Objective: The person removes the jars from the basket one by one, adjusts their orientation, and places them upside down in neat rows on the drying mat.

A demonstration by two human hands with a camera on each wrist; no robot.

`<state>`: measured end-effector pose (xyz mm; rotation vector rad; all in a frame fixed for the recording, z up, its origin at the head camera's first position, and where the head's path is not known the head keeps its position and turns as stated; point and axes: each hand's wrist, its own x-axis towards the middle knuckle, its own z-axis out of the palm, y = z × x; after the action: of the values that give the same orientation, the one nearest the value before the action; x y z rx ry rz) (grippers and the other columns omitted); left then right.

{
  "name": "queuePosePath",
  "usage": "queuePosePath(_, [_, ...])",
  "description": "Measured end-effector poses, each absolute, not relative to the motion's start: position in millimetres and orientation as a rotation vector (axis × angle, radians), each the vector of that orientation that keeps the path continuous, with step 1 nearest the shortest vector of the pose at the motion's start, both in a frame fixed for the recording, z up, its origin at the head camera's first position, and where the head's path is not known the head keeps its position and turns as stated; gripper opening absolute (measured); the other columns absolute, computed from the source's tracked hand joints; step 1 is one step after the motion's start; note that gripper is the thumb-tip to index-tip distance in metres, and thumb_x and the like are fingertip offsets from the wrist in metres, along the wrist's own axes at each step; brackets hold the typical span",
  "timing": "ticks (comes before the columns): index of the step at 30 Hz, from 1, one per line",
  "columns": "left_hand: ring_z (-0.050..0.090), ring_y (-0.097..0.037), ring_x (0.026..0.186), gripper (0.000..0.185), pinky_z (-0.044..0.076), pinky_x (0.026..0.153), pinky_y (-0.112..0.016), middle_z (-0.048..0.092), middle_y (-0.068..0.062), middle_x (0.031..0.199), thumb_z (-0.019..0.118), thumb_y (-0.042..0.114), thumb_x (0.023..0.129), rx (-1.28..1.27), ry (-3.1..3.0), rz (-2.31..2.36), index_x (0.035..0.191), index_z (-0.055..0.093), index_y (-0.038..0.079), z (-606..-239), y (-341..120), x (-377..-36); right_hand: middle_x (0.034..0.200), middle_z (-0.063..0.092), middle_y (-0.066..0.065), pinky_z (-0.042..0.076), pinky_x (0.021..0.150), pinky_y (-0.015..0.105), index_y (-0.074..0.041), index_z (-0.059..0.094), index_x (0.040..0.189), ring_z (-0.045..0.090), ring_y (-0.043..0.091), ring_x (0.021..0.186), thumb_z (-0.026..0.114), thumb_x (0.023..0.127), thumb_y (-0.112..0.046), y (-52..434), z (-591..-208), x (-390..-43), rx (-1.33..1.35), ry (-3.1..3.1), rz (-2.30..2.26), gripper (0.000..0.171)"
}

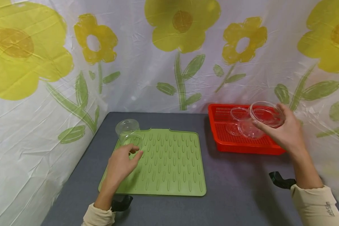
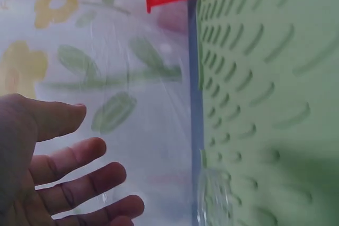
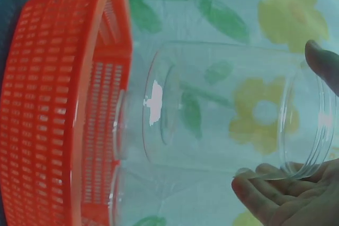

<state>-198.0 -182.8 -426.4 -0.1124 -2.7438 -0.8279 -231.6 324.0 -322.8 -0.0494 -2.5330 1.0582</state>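
Note:
My right hand (image 1: pixel 288 130) grips a clear plastic jar (image 3: pixel 212 104) around its threaded rim, fingers on one side and thumb on the other. The jar's base points toward the red basket (image 1: pixel 251 150), which it overlaps in the head view. Clear round-rimmed containers (image 1: pixel 239 110) sit inside that basket. On the left, my left hand (image 1: pixel 122 164) hovers over the green ridged mat (image 1: pixel 172 163) with fingers loosely bent and nothing in them. Just beyond its fingertips, another clear jar (image 1: pixel 127 127) stands at the mat's far left corner; its lower edge shows in the left wrist view.
A dark grey cloth (image 1: pixel 214 194) covers the table under mat and basket. Flower-printed curtains (image 1: pixel 130 78) close off the back and both sides, with the basket close to the back one. Dark wrist straps (image 1: pixel 282 181) jut out beside both forearms.

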Motion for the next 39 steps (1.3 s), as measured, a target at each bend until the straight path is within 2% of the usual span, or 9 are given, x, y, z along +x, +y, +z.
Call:
queuePosePath(2, [0.069,-0.029,0.099,0.025,0.056,0.075,-0.046,0.075,-0.007,0.108,0.071,0.033,0.096,-0.141,-2.721,-0.852,0.113,0.077,0.015,-424,-177,-199,0.159,0.04,0.025,0.037,0.11,0.068,-0.009,0.023,0.162,0.042,0.049,0.139,0.081,0.085,-0.04,320,-321,-229,-0.015,-2.543,1.082,0.102])
queuePosePath(6, [0.069,-0.029,0.107,0.027,0.056,0.086,-0.049,0.074,-0.007,0.115,0.072,0.03,0.096,-0.225,-2.71,-0.902,0.116,0.076,0.014,-420,-164,-201,0.159,0.038,0.027,0.037,0.108,0.07,-0.01,0.021,0.163,0.041,0.051,0.139,0.081,0.086,-0.037,311,-321,-225,0.044,-2.575,1.107,0.101])
queuePosePath(12, [0.064,-0.032,0.122,0.034,0.053,0.098,-0.053,0.071,-0.006,0.126,0.076,0.032,0.092,-0.346,-2.698,-0.959,0.122,0.074,0.016,-413,-146,-202,0.158,0.04,0.023,0.043,0.1,0.073,-0.011,0.025,0.162,0.043,0.048,0.135,0.083,0.083,-0.038,290,-321,-222,0.136,-2.621,1.062,0.102])
queuePosePath(18, [0.06,-0.031,0.128,0.044,0.05,0.104,-0.053,0.067,-0.006,0.132,0.079,0.031,0.089,-0.461,-2.655,-1.01,0.13,0.069,0.016,-410,-125,-201,0.153,0.046,0.022,0.046,0.098,0.071,-0.012,0.028,0.161,0.046,0.045,0.131,0.084,0.082,-0.039,272,-318,-221,0.235,-2.644,1.03,0.1])
queuePosePath(27, [0.048,-0.028,0.142,0.065,0.045,0.112,-0.053,0.053,-0.004,0.151,0.081,0.035,0.088,-0.538,-2.674,-1.137,0.146,0.055,0.02,-407,-97,-198,0.148,0.052,0.017,0.048,0.098,0.067,-0.013,0.037,0.156,0.05,0.038,0.13,0.089,0.078,-0.036,246,-321,-218,0.37,-2.627,1.045,0.097])
queuePosePath(33, [0.046,-0.024,0.145,0.079,0.042,0.116,-0.05,0.05,-0.001,0.154,0.084,0.034,0.084,-0.559,-2.655,-1.207,0.153,0.047,0.022,-404,-86,-202,0.148,0.053,0.016,0.048,0.1,0.067,-0.011,0.039,0.156,0.052,0.037,0.129,0.09,0.076,-0.04,228,-329,-219,0.441,-2.652,1.03,0.1])
queuePosePath(39, [0.042,-0.023,0.148,0.093,0.039,0.118,-0.049,0.045,0.0,0.158,0.088,0.034,0.079,-0.593,-2.627,-1.27,0.157,0.038,0.023,-404,-75,-204,0.148,0.053,0.015,0.048,0.101,0.064,-0.009,0.041,0.154,0.052,0.035,0.13,0.092,0.073,-0.038,213,-340,-220,0.537,-2.656,1.036,0.101])
